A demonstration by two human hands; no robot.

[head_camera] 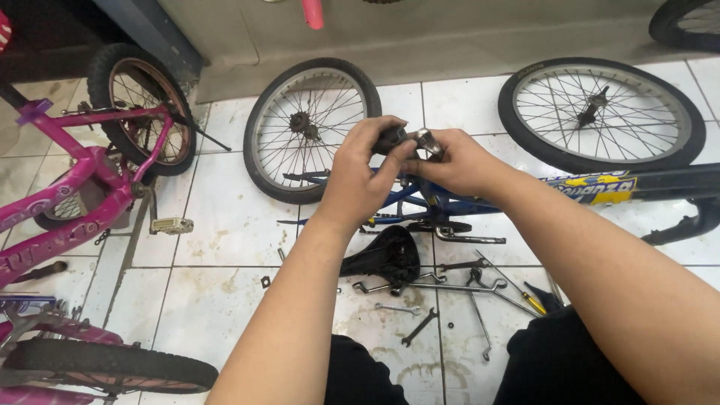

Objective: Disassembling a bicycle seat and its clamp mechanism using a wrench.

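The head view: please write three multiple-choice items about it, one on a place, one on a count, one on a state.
1. Where does the black saddle lie?
A. on the tiled floor, beside the wrenches
B. on the pink bicycle
C. in a box

2. How many loose wheels lie flat on the floor beyond the hands?
A. one
B. two
C. four

3. How is the small metal part held?
A. it lies untouched
B. by one hand only
C. by both hands together

Answers:
1 A, the saddle rests on the tiles next to the wrenches.
2 B, one wheel and another.
3 C, the left hand and the right hand both grip it.
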